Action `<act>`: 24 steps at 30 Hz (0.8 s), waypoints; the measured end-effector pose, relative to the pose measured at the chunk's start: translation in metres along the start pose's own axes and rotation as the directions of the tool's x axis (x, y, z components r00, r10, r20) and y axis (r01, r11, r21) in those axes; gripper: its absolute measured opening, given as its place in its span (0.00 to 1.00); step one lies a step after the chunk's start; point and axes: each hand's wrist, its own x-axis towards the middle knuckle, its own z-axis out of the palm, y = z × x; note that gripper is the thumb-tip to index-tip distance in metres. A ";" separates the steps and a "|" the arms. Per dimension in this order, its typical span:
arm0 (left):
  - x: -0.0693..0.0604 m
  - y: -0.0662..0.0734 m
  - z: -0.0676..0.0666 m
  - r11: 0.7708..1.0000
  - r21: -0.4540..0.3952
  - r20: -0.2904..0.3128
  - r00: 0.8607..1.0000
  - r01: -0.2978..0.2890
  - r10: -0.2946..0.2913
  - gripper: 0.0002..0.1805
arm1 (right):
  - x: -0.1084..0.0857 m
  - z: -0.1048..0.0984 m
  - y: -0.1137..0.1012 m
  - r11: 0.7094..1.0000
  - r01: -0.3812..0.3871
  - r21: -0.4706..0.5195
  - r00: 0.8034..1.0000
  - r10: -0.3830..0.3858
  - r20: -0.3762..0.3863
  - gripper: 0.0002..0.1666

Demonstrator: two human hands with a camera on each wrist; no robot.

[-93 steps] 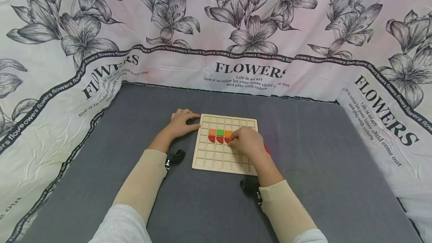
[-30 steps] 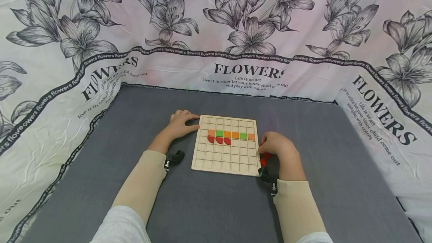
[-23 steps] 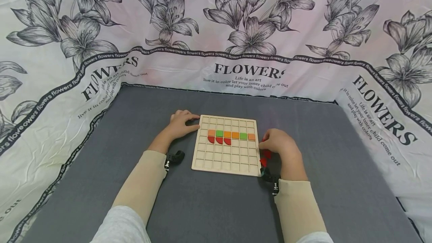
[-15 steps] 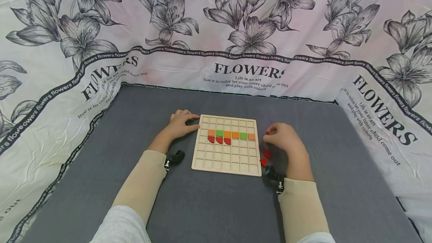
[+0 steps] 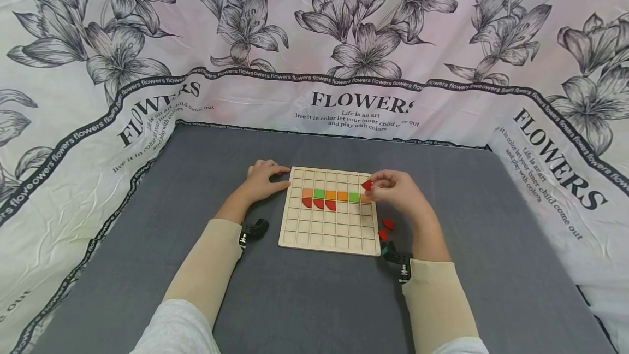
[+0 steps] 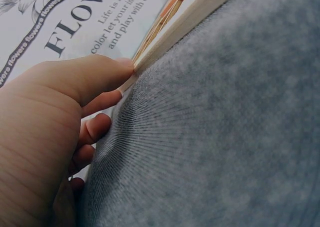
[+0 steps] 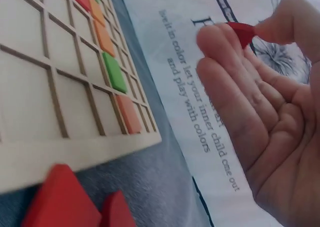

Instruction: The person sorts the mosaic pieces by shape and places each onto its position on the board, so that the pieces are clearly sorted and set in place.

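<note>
A wooden grid board (image 5: 319,228) lies on the grey table. One row holds orange and green square tiles (image 5: 342,196). Just below them, on the left, sit three red quarter-circle pieces (image 5: 319,204). My left hand (image 5: 263,180) touches the board's left edge with thumb and forefinger; in the left wrist view the thumb (image 6: 107,72) rests against the wooden side. Over the board's right edge, my right hand (image 5: 397,193) pinches another red quarter-circle piece (image 5: 366,185) between thumb and fingertips. The right wrist view shows this red piece (image 7: 243,33) raised above the board, partly covered by the fingers.
Two loose red pieces, one (image 5: 388,224) above the other (image 5: 383,234), lie by the board's right edge, near the right wrist's black camera (image 5: 395,255). A flower-printed cloth (image 5: 275,100) walls in the grey table (image 5: 295,299) at the back and sides.
My right hand has left the board, gone to the loose red pieces at its right, picked one up and come back over the right edge. The left hand has stayed in place.
</note>
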 end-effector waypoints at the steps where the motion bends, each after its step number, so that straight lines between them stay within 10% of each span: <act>1: 0.000 0.000 0.000 1.000 0.001 0.000 1.000 0.001 -0.001 0.28 | 0.001 0.002 0.000 1.000 0.003 -0.013 1.000 -0.002 0.023 0.20; 8: 0.000 0.001 0.000 1.000 0.001 -0.006 1.000 0.005 -0.005 0.27 | 0.005 0.020 0.002 0.972 0.068 -0.223 0.989 -0.037 0.140 0.17; 24: 0.000 0.000 0.000 1.000 0.004 -0.009 1.000 0.010 -0.010 0.27 | 0.007 0.046 -0.004 0.863 0.080 -0.499 0.990 -0.009 0.143 0.12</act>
